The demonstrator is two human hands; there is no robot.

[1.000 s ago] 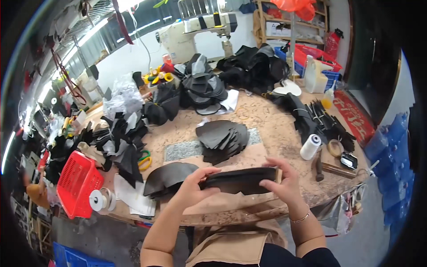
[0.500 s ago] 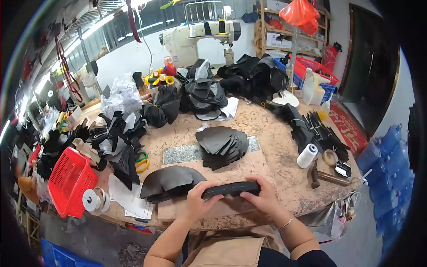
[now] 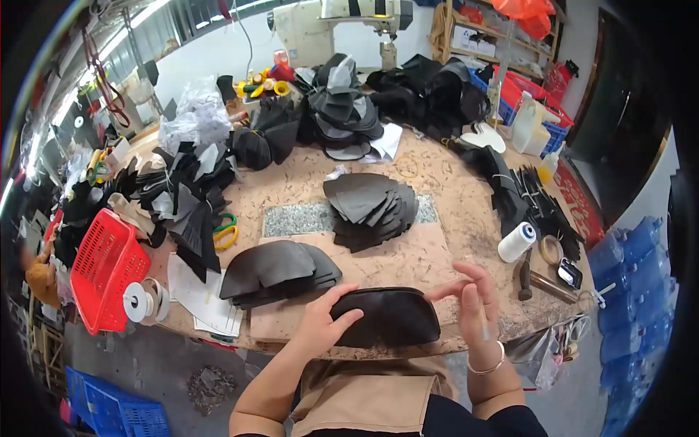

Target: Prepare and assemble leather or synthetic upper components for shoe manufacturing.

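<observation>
My left hand [image 3: 324,320] grips a curved black leather-like piece [image 3: 386,318] by its left end, thumb on the face and fingers behind. The piece is tilted so its broad, dark, shiny face shows. At its right upper corner is my right hand [image 3: 475,306], raised and open with fingers apart. One fingertip reaches the piece's edge. A narrow pale strip shows against the right palm; I cannot tell what it is. Just left of my left hand lies a stack of similar curved black pieces [image 3: 273,273]. Beyond is a fanned pile of dark cut pieces [image 3: 371,207].
Bundled black pieces [image 3: 338,109] line the table's back. At left are a red basket [image 3: 109,269], white spool [image 3: 138,302], paper sheets [image 3: 207,298] and scissors [image 3: 226,234]. At right stand a thread cone [image 3: 517,242], a hammer [image 3: 542,280] and a tape roll [image 3: 550,250].
The black piece has turned from edge-on to showing its broad face. My right hand has let go of its right end and lifted, fingers spreading. The view has tipped downward.
</observation>
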